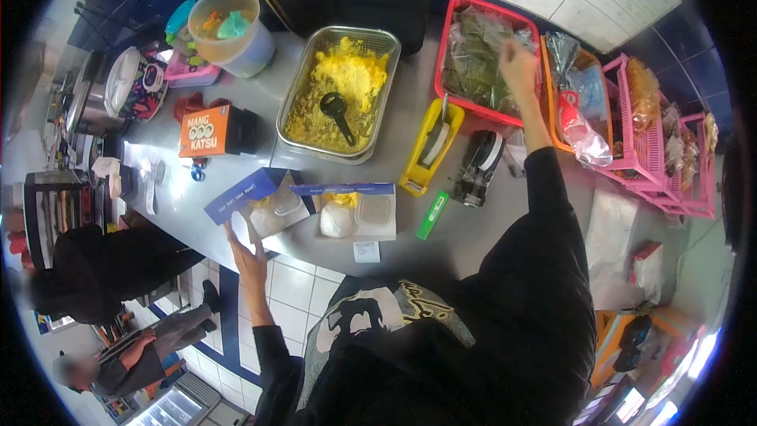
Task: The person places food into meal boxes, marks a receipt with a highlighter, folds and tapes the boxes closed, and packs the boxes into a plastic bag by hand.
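Observation:
My left hand grips the near left edge of an open blue-and-white meal box, thumb and fingers at its side. Inside are a white mound that looks like rice and a clear lidded tub. A second meal box stands beside it with a white mound, yellow food and another tub. My right hand is over the red basket, fingers closed at the clear plastic packets holding something dark green. What exactly the fingertips pinch is hard to make out.
A metal tray holds yellow food and a black scoop. Nearby are a yellow tape dispenser, a black one, a green cutter, an orange box and a tall tub. Two people are at the left.

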Motion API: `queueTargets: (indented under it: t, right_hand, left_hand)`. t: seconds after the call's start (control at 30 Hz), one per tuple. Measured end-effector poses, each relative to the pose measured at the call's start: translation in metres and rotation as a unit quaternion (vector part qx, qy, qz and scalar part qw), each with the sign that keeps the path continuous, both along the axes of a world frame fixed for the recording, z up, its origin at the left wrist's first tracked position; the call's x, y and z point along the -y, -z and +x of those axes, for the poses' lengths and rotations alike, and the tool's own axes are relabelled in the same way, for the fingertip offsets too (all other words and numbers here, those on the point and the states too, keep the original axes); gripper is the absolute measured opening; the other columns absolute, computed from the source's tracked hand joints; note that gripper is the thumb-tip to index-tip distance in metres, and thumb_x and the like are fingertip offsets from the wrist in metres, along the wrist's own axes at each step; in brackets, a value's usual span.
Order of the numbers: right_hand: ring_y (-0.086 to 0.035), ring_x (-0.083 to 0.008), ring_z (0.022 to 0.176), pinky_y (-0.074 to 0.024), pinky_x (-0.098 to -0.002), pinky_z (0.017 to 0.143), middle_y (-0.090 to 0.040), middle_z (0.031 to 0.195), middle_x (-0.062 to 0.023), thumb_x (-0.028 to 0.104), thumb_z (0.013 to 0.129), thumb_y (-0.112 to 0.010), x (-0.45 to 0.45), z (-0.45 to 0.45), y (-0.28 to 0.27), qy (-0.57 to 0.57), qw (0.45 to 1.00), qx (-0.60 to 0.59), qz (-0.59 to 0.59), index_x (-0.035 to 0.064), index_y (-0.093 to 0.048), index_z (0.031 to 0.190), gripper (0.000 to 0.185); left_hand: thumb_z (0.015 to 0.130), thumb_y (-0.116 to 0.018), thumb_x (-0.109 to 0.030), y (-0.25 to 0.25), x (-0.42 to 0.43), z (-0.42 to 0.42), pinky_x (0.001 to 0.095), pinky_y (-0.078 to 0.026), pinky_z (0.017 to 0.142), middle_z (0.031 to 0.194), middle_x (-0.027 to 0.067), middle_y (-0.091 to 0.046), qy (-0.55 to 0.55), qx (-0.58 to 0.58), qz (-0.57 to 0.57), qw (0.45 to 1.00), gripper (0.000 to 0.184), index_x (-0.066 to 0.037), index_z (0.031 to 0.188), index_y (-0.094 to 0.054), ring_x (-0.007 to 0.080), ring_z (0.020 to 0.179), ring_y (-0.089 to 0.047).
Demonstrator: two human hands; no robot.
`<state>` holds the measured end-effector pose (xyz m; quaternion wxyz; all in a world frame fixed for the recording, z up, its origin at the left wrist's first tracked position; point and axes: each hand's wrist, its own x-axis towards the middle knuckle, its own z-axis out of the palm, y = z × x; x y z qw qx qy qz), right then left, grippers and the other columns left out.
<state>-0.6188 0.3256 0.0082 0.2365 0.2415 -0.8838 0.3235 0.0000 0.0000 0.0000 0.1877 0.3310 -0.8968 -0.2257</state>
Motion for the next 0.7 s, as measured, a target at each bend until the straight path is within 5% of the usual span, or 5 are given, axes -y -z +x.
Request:
queueTargets:
  t: [0.17,0.37,0.5,0.63,0.7]
  right_hand:
    - [-0.068,-0.0382,0.08,-0.0506,-0.0481,0.069,-0.066,0.08,-0.023,0.023,0.085,-0.06,0.01,0.02,-0.04,0.026,0.982,0.103,-0.154,0.0077,-0.064,0.094,0.018]
    - [-0.066,-0.0389,0.09,-0.052,-0.0482,0.077,-0.069,0.092,-0.0173,0.037,0.08,-0.066,0.042,0.007,-0.001,0.005,0.963,0.077,0.259,0.0111,-0.068,0.105,0.036]
    - [-0.064,-0.0353,0.095,-0.0514,-0.046,0.079,-0.067,0.101,-0.0168,0.032,0.085,-0.063,0.029,0.021,-0.023,0.053,0.987,0.003,0.155,0.0105,-0.071,0.1,0.027]
    - [-0.064,-0.0255,0.083,-0.0503,-0.0347,0.075,-0.067,0.094,-0.0124,0.017,0.085,-0.068,0.022,0.103,-0.088,-0.046,0.987,-0.09,-0.121,0.0026,-0.071,0.1,0.02]
    - [-0.058,-0.0138,0.077,-0.0458,-0.0271,0.072,-0.064,0.084,-0.0034,0.013,0.087,-0.067,0.025,0.184,-0.126,-0.067,0.968,0.086,-0.228,0.0001,-0.069,0.094,0.015]
  left_hand:
    - [0.093,-0.055,-0.005,-0.015,-0.059,-0.011,0.044,-0.026,0.113,0.147,0.0269,-0.035,-0.2,-0.043,-0.079,0.976,0.058,0.003,0.144,-0.029,0.0404,0.141,-0.029]
    - [0.09,-0.05,0.005,-0.005,-0.073,-0.008,0.0335,-0.053,0.083,0.12,0.0195,-0.058,-0.178,-0.171,0.037,0.968,0.013,0.003,0.098,-0.059,0.0269,0.112,-0.06]
    - [0.092,-0.045,0.008,-0.018,-0.078,-0.014,0.0316,-0.056,0.068,0.104,0.0138,-0.067,-0.135,-0.259,0.019,0.956,0.024,0.002,0.114,-0.05,0.0215,0.071,-0.07]
    - [0.09,-0.049,0.008,-0.016,-0.076,-0.012,0.0313,-0.054,0.081,0.113,0.0146,-0.064,-0.113,-0.26,0.109,0.953,0.032,0.0,0.121,-0.046,0.02,0.091,-0.068]
    - [0.09,-0.052,0.005,-0.034,-0.083,-0.026,0.0315,-0.052,0.084,0.118,0.0146,-0.062,-0.076,-0.305,0.2,0.928,0.033,0.0,0.122,-0.046,0.0202,0.097,-0.066]
